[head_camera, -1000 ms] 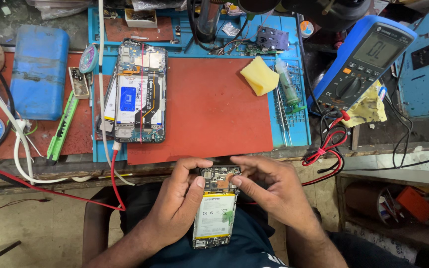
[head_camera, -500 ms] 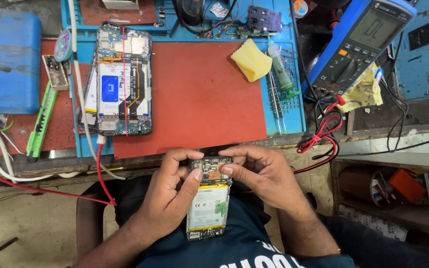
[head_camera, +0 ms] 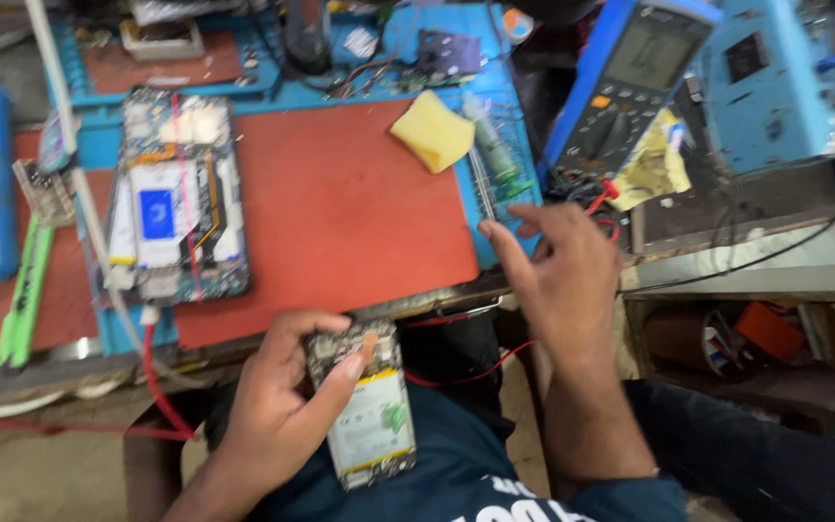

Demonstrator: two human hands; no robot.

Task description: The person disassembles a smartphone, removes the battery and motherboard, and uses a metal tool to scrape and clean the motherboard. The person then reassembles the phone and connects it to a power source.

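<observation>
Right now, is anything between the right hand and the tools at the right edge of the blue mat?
Nothing visible does. The right hand hovers with open fingers just beside the tools, no object between them.

The red mat (head_camera: 340, 213) looks soft, smooth and not shiny, the yellow sponge (head_camera: 432, 130) looks squishy and rough, the blue meter (head_camera: 630, 87) is hard plastic, and the opened phone (head_camera: 364, 406) shows shiny metal bits and a smooth pale battery.

The left hand (head_camera: 277, 411) holds an opened phone (head_camera: 364, 406) at lower centre. The right hand (head_camera: 562, 280), fingers spread, hovers over the red mat's (head_camera: 350, 222) right edge.
</observation>
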